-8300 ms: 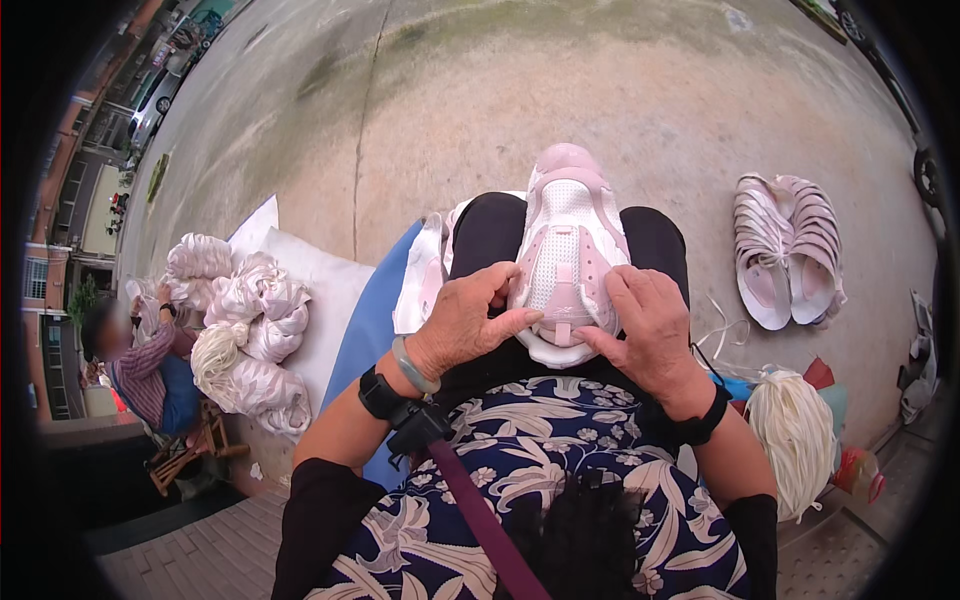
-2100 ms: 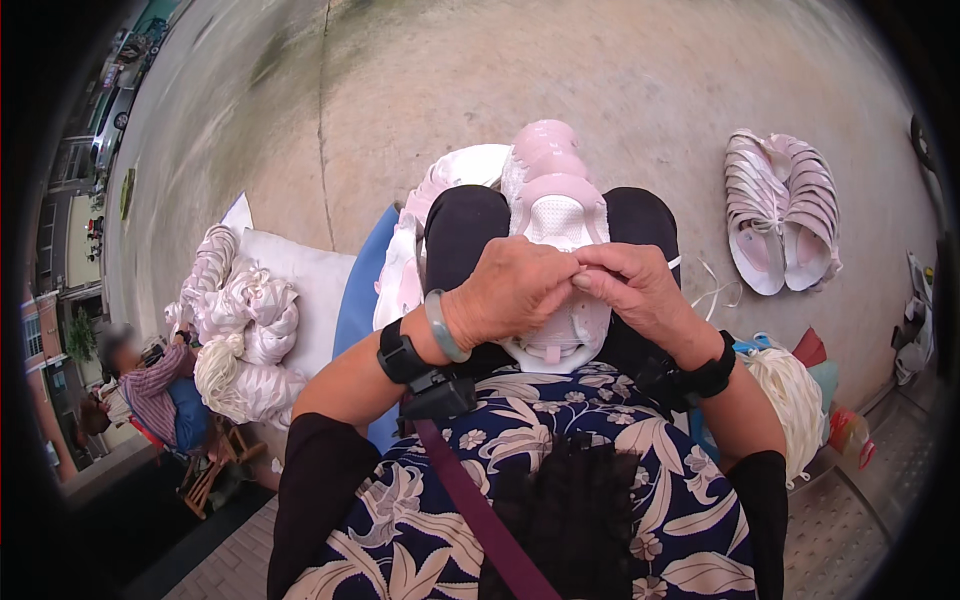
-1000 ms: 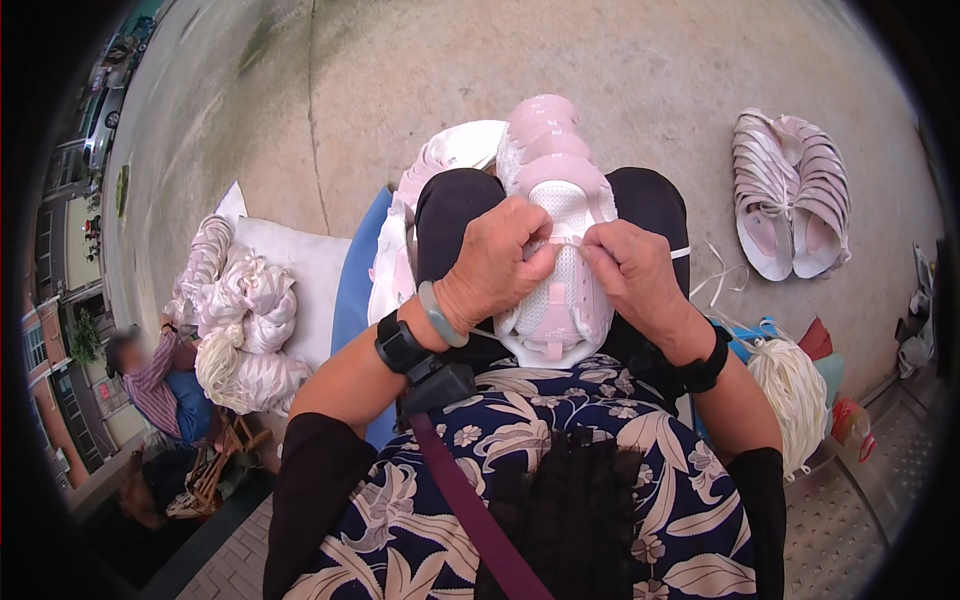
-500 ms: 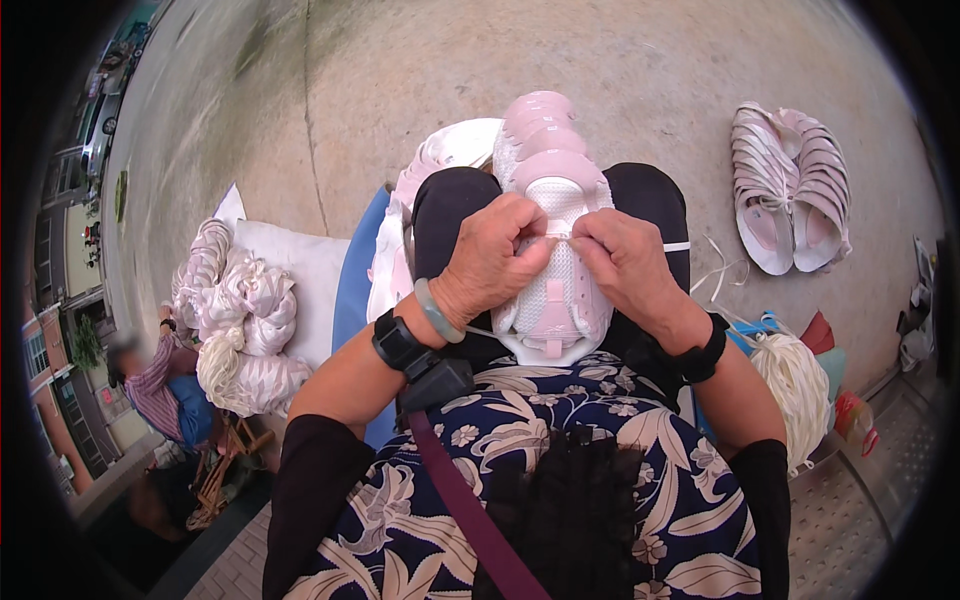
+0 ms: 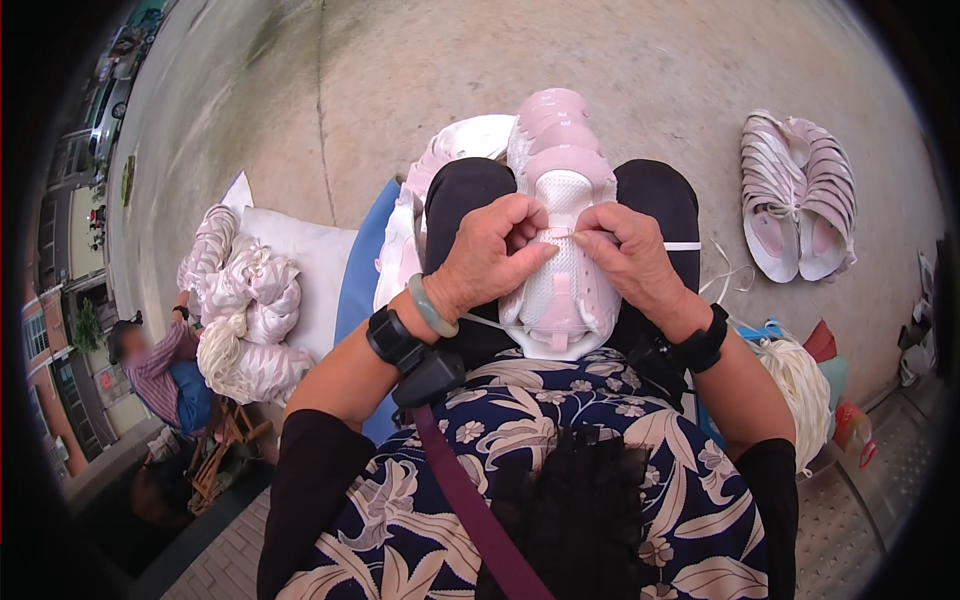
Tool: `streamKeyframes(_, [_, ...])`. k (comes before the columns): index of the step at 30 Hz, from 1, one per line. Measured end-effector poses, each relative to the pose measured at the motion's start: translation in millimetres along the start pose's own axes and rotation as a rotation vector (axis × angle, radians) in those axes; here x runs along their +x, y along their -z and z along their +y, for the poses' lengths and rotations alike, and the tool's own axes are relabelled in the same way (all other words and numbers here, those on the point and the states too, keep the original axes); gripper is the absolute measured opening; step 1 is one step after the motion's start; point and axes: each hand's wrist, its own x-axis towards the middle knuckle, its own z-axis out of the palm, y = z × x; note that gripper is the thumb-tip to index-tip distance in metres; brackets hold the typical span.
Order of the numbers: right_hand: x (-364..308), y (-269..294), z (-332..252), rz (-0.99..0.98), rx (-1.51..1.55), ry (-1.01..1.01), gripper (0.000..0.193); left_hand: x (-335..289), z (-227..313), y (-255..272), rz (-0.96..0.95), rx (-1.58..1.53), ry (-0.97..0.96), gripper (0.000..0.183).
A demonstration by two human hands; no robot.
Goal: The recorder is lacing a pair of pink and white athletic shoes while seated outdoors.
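From here, bent knuckles mostly hide the grip: left hand (image 5: 490, 252) and right hand (image 5: 642, 262) pinch narrowly at a thin white lace (image 5: 683, 246) over the shoe (image 5: 560, 300), twelve o'clock from the belly. Its four o'clock: a cord bundle (image 5: 798, 385), partly arm-covered.

L hand (image 5: 488, 252) & R hand (image 5: 640, 258) sit close tog. over top of pink/wht shoe uppers (image 5: 562, 135), stacked lengthwise betw. the knees; R thumb & index pinch a thin wht lace (image 5: 684, 246), which also crosses R knee. L fingertips just beside, grip unclear. From hands: more uppers at 10 o'clock, next to L knee (image 5: 468, 192); tied pr. of upper bundles (image 5: 826, 200) near 3; hank of wht laces (image 5: 792, 390) at 4; pile of bundles (image 5: 262, 300) at 9; seated co-worker (image 5: 160, 368) at 8.
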Motion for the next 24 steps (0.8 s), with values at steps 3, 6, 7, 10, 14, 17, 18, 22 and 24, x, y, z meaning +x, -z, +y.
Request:
streamKeyframes(3, [-3, 1, -7, 0.022, -0.107, 0.002, 0.01, -1, 4, -2, -0.007, 0.049, 0.032, 0.024])
streamKeyframes(6, [-5, 4, -13, 0.028, -0.15, -0.028, 0.011, -5, 4, -4, 0.065, 0.03, 0.029, 0.023])
streamKeyframes(7, [-6, 5, -14, 0.021, -0.127, -0.052, 0.012, -8, 4, -5, 0.065, 0.029, 0.027, 0.023])
streamKeyframes(10, [-8, 4, -14, 0.043, -0.158, -0.008, 0.011, -12, 5, -6, 0.126, 0.055, 0.005, 0.021])
streamKeyframes(14, [-8, -3, -10, 0.068, -0.141, -0.072, 0.009, -11, 7, -4, 0.124, 0.116, -0.023, 0.017])
streamKeyframes(17, [-8, -10, -9, 0.13, -0.306, 0.09, 0.007, -9, 3, -5, 0.124, 0.115, -0.027, 0.015])
streamKeyframes(18, [-7, -9, -7, 0.127, -0.266, 0.052, 0.007, -8, 1, -6, 0.133, 0.102, -0.029, 0.015])
streamKeyframes(22, [-8, -17, -10, 0.146, -0.192, 0.028, 0.008, -7, 0, -9, 0.137, 0.104, -0.046, 0.015])
streamKeyframes(24, [-8, -18, -7, 0.155, -0.169, 0.023, 0.008, -10, 3, -13, 0.15, 0.1, -0.038, 0.015])
